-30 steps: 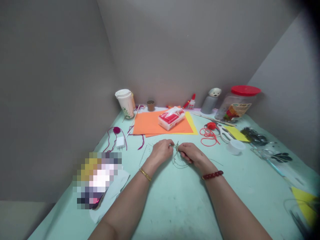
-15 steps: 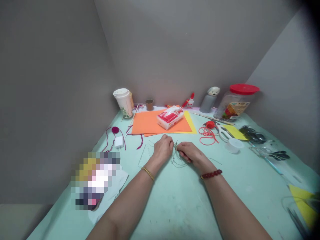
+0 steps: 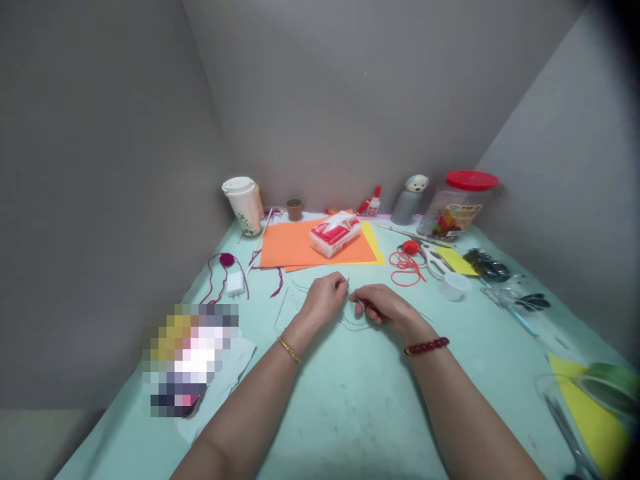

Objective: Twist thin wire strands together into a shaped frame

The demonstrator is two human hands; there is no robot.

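Just above the green tabletop, my left hand (image 3: 326, 298) and my right hand (image 3: 384, 303) work close together at the middle. A thin, dull-coloured wire (image 3: 355, 297) runs between their fingertips. My left fingers are pinched on one part of it, and its short end pokes up beside them. The thumb and fingers of my right hand are closed on the other side of the wire. Loose curved loops of it hang below my hands, and thin strands stretch out to both sides. The exact grip points are partly hidden by my fingers.
Beyond my hands a tissue pack (image 3: 335, 233) lies on orange sheets (image 3: 280, 243). Red cord (image 3: 407, 267), scissors (image 3: 434, 261) and a small clear cup (image 3: 455, 287) are to the right. A green spool (image 3: 610, 387) and grey scissors (image 3: 567, 423) lie nearer. Left are a white charger (image 3: 235, 285) and purple yarn (image 3: 227, 260).
My hands have drawn slightly apart at the fingertips, and the wire between them now shows as a straighter strand. The view has turned a little right, bringing in more of the green spool.
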